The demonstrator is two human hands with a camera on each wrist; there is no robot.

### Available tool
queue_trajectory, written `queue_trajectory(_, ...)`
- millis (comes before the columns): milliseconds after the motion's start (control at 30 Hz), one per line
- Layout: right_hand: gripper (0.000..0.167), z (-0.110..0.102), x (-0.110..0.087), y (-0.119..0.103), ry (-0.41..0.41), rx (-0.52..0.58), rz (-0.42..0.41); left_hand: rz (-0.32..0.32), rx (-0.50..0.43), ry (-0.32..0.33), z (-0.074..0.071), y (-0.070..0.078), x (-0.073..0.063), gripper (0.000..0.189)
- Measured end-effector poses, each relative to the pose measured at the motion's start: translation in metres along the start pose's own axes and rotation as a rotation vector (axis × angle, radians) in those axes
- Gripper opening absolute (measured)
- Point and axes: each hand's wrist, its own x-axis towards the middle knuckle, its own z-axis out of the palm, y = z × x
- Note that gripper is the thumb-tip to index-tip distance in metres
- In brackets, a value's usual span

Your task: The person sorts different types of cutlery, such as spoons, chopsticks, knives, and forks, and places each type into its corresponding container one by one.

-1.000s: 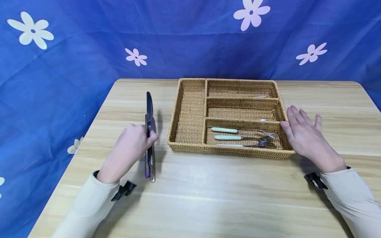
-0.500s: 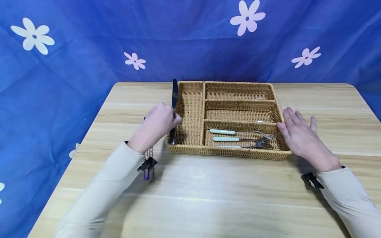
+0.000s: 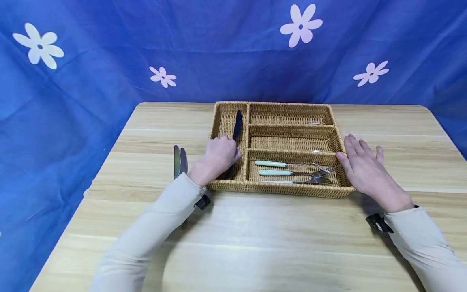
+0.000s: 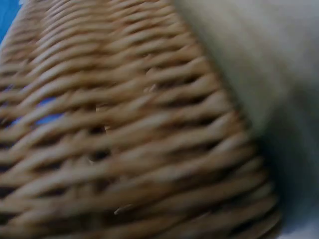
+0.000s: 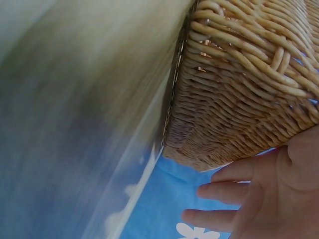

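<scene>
On the left of the surface (image 3: 277,243), two more knives (image 3: 178,160) are lying side by side, waiting outside the basket. Just beside them, the left hand (image 3: 219,156) is curling its fingers round the handle of a dark knife (image 3: 237,126) and is holding it over the tall left compartment of the wicker basket (image 3: 219,121), blade pointing away toward the far wall. The step in hand looks like the lowering of this knife into that compartment; the next move is calling for the hand to bring the knife down flat along the compartment's length and let go without catching the blade on the divider. Further right, three forks (image 3: 292,172) with pale handles are lying in the near right compartment. The right hand (image 3: 361,170) is resting flat with straight fingers against the basket's right wall, gripping nothing and steadying it.

Against a second ago, the left hand is no longer out over the surface beside the other knives: it is now carrying the knife inside the basket's rim, while the right hand is staying put.
</scene>
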Motion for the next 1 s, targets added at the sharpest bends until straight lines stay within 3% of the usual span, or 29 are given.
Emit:
queue_trajectory(167,0.070,0.001,0.000,0.000,0.004,0.003,0.000,-0.024,-0.016,-0.053,0.011,0.003,0.004,0.040)
queue_trajectory(333,0.069,0.002,-0.001,0.001,0.010,0.009,-0.002,-0.085,0.026,-0.122,0.015,0.006,0.007,0.037)
queue_trajectory(433,0.069,0.002,-0.001,0.001,0.016,0.012,-0.004,-0.089,0.049,-0.136,0.016,0.006,0.006,0.037)
queue_trajectory(533,0.069,0.003,-0.001,0.001,0.010,0.018,-0.008,-0.050,0.023,-0.030,0.014,0.006,-0.006,0.036)
queue_trajectory(633,0.069,0.005,0.000,0.001,-0.003,0.028,-0.009,-0.015,-0.064,0.196,0.007,0.000,-0.031,0.038)
queue_trajectory(700,0.069,0.004,0.000,0.002,-0.007,0.031,-0.008,-0.043,-0.121,0.339,0.001,-0.007,-0.051,0.040)
queue_trajectory(767,0.069,0.004,0.001,0.003,-0.008,0.035,-0.004,-0.119,-0.158,0.395,-0.003,-0.019,-0.072,0.040)
queue_trajectory(833,0.069,0.003,0.001,0.004,-0.016,0.040,-0.003,-0.242,-0.167,0.329,-0.003,-0.030,-0.094,0.041)
queue_trajectory(933,0.069,0.002,0.002,0.006,-0.022,0.045,-0.005,-0.380,-0.155,0.106,0.004,-0.043,-0.124,0.043)
queue_trajectory(1000,0.069,0.003,0.002,0.007,-0.019,0.050,-0.009,-0.428,-0.142,-0.029,0.011,-0.049,-0.136,0.046)
